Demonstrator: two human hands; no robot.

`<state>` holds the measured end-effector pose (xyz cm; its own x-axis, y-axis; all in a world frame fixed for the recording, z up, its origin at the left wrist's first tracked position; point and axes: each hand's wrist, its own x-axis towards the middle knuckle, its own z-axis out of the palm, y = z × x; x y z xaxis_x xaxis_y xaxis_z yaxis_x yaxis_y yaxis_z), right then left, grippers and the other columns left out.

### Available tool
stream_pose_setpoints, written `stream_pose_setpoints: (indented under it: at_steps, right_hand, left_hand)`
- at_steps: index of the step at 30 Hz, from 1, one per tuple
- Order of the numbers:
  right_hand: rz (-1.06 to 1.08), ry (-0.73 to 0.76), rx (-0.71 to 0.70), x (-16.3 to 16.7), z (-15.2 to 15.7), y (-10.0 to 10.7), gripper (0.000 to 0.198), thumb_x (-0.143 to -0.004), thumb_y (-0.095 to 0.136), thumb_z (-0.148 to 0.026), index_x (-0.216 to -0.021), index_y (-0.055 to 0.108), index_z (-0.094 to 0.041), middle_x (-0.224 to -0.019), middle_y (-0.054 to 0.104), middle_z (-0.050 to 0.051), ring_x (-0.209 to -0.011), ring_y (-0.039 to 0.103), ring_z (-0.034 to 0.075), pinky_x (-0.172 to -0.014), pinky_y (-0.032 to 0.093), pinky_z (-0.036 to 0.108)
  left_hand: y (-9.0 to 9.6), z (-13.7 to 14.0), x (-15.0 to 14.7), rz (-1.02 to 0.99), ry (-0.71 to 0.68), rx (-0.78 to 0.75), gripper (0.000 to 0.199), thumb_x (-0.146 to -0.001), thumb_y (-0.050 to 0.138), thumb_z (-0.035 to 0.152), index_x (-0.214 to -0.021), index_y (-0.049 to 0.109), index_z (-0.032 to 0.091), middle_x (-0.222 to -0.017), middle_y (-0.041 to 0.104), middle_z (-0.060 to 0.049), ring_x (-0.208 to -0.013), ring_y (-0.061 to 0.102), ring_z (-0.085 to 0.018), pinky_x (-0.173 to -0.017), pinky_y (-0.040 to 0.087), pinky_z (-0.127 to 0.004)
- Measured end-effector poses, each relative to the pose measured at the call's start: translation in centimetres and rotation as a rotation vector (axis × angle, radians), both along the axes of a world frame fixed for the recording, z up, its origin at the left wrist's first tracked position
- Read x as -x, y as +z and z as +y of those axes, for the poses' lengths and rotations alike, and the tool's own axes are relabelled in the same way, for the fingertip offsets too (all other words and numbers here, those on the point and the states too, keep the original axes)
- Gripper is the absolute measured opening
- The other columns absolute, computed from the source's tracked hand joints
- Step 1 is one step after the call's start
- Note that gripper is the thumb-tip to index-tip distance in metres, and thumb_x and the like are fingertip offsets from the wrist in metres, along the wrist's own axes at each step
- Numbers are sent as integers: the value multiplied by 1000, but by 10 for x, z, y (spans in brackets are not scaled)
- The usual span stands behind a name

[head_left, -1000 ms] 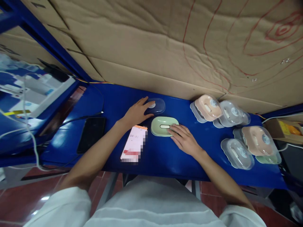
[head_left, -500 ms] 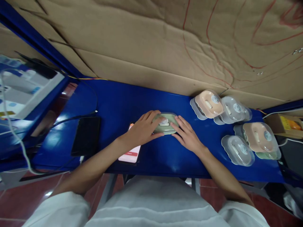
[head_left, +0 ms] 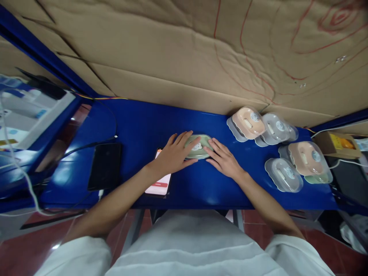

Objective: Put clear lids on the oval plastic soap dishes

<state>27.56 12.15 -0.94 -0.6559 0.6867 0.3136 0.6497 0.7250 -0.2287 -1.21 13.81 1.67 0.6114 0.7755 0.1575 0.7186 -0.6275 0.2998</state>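
On the blue table lies a green soap dish (head_left: 198,153) with a clear lid and a small white label. My left hand (head_left: 174,153) is at its left side, fingers stretched and spread, with the index finger over the lid and the thumb by the front edge. At the right end, my right hand (head_left: 224,157) rests its fingertips on the rim, its fingers also apart. Neither hand is wrapped round the dish. Left of the dish, a phone (head_left: 158,188) with a lit screen lies partly under my left forearm.
Several lidded soap dishes stand to the right, among them a peach one (head_left: 247,122), a grey one (head_left: 284,175) and another peach one (head_left: 309,159). A black tablet (head_left: 105,165) with a cable lies left. A cardboard wall (head_left: 172,69) rises behind the table (head_left: 189,191).
The view has shifted slightly, so the dishes at the right appear further left. My left fingers look a little more spread over the green dish, which stays between my hands.
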Motion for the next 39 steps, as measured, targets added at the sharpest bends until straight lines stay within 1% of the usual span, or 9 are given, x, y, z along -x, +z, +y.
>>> stream_pose_setpoints:
  at_steps: [3, 7, 10, 18, 22, 26, 34, 37, 39]
  right_hand:
    - [26, -122, -97, -19, 7, 13, 63, -110, 58, -42, -170, 40, -33, -168, 52, 10, -158, 48, 33, -130, 42, 60]
    - [153, -584, -333, -58, 18, 31, 61, -111, 49, -48, -167, 44, -26, -170, 47, 16, -161, 40, 40, -129, 35, 69]
    - [160, -728, -323, -76, 27, 30, 66, -110, 47, -56, -167, 43, -22, -172, 42, 19, -162, 36, 42, -129, 32, 70]
    - [76, -582, -223, -57, 41, 15, 61, -110, 43, -57, -158, 53, -21, -167, 49, 17, -162, 35, 37, -132, 28, 64]
    - [81, -684, -185, -52, 55, 18, 78, -102, 50, -73, -160, 50, -22, -173, 38, 19, -165, 24, 45, -128, 27, 71]
    - [102, -732, -130, -48, 62, 15, 83, -103, 44, -75, -165, 42, -20, -166, 48, 22, -156, 42, 41, -127, 31, 69]
    - [-1, -512, -155, -10, 49, 0, 64, -111, 38, -62, -154, 57, -20, -152, 61, 21, -146, 54, 37, -132, 11, 70]
    - [-16, -448, -153, -4, 50, -1, 65, -109, 40, -65, -152, 59, -20, -160, 54, 21, -155, 44, 38, -133, 13, 69]
    - [12, -522, -186, -8, 53, -1, 69, -107, 41, -70, -157, 55, -24, -170, 44, 19, -163, 31, 40, -131, 14, 73]
  left_hand:
    - [5, 5, 5, -9, 68, -32, 69, -102, 66, 47, -163, 45, 24, -173, 38, -24, -158, 41, -44, -126, 33, -67]
    - [9, 15, 13, -7, 219, -50, 65, -98, 69, 45, -157, 52, 23, -163, 49, -24, -148, 49, -45, -118, 41, -65]
    - [8, 22, 18, -7, 265, -44, 65, -97, 69, 43, -156, 52, 21, -162, 50, -23, -149, 48, -45, -117, 44, -62]
    - [-4, 47, 44, -102, 334, -47, 64, -100, 69, 41, -157, 48, 21, -170, 44, -20, -157, 40, -41, -126, 34, -65]
    - [-5, 53, 53, -92, 354, -41, 68, -99, 69, 42, -158, 47, 19, -172, 41, -20, -159, 37, -42, -127, 31, -66]
    - [-4, 54, 53, -78, 388, -31, 67, -98, 70, 42, -159, 49, 23, -173, 40, -20, -161, 37, -40, -127, 33, -62]
    - [-12, 62, 60, -102, 358, -38, 67, -102, 65, 51, -159, 49, 21, -175, 35, -20, -162, 32, -43, -128, 31, -64]
    - [-15, 70, 67, -133, 360, -37, 69, -102, 62, 61, -158, 53, 21, -172, 36, -19, -158, 34, -44, -125, 35, -62]
    - [-16, 74, 70, -141, 354, -34, 70, -102, 59, 67, -156, 55, 21, -165, 42, -17, -152, 40, -42, -121, 40, -61]
